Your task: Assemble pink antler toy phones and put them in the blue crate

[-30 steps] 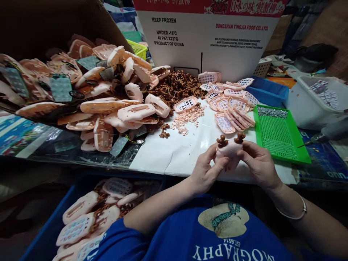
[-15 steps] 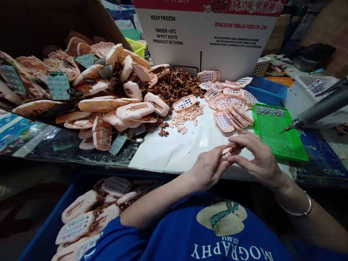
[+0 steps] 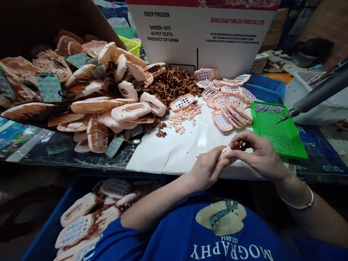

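My left hand (image 3: 210, 166) is closed around a pale pink plastic shell (image 3: 225, 153), most of it hidden by my fingers. At the shell's right end, my right hand (image 3: 257, 154) pinches a small brown knobbly plastic piece (image 3: 239, 145). That piece touches or sits very close to the shell; whether it is joined cannot be seen. Beyond my hands lies a stack of pink casings with rows of holes (image 3: 231, 99). Just right of them is a green perforated tray (image 3: 280, 134) with small silver screws (image 3: 269, 109) at its far end.
A powered screwdriver (image 3: 312, 98) reaches in from the right above the tray. At left, a heap of pink shells with circuit boards (image 3: 108, 105) spills from a carton. Brown pieces (image 3: 176, 85) and small pink parts (image 3: 185, 116) lie mid-table. Below stands a blue bin (image 3: 51, 221) of casings.
The pink shell has turned in my left hand, showing more of its outer face. My right fingers have shifted, leaving the brown piece more exposed. The camera view has moved slightly.
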Demonstrator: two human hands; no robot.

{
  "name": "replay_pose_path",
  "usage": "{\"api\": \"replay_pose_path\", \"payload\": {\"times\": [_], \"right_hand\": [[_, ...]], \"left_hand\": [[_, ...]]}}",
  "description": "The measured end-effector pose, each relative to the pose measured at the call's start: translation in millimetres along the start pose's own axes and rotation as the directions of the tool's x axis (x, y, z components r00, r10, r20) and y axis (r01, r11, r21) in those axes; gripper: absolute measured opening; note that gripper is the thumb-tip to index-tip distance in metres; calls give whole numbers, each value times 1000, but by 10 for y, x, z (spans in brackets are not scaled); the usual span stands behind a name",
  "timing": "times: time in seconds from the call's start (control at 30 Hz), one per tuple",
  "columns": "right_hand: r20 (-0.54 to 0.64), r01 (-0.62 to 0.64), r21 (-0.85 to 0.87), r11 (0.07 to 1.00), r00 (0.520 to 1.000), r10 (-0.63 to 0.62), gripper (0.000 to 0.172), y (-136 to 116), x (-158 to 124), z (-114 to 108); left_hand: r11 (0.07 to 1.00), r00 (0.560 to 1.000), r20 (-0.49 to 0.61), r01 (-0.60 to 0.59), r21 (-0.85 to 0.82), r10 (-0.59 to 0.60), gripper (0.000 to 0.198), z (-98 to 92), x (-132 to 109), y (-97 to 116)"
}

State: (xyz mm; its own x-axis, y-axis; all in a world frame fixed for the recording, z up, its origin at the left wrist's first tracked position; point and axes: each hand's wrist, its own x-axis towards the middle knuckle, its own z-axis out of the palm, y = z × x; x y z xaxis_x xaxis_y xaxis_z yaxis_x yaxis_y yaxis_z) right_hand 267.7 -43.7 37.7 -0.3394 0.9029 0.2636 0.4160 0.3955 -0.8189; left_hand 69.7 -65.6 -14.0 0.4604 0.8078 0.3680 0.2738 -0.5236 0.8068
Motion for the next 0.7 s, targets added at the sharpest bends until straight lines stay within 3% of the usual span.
{"api": "replay_pose_path", "payload": {"times": [0.1,0.27,0.43,0.5,0.57,0.63,0.7], "right_hand": [[66,-12,-32,999,998,14,19,-46,23,-35],[-63,138,-95,986,988,-145,14,-72,13,1],[-81,288,-178,941,949,-305,8,-53,-85,35],[-166,305,-220,927,924,-343,34,-40,-137,37],[-272,241,-195,951,918,-288,56,-10,-184,53],[-278,162,-129,978,941,-192,53,29,-217,94],[-220,143,-91,985,962,-160,36,57,-235,155]], "left_hand": [[999,999,-14,-35,34,36,34,22,5,-8],[997,996,-42,-76,10,76,32,30,49,-32],[987,994,-60,-95,-131,88,30,0,22,-67],[967,992,-124,-42,-251,11,28,2,-29,-111],[909,970,-211,25,-415,-123,27,19,-93,-178],[828,944,-240,55,-558,-225,29,42,-152,-239],[783,947,-213,60,-619,-241,32,61,-190,-265]]}}
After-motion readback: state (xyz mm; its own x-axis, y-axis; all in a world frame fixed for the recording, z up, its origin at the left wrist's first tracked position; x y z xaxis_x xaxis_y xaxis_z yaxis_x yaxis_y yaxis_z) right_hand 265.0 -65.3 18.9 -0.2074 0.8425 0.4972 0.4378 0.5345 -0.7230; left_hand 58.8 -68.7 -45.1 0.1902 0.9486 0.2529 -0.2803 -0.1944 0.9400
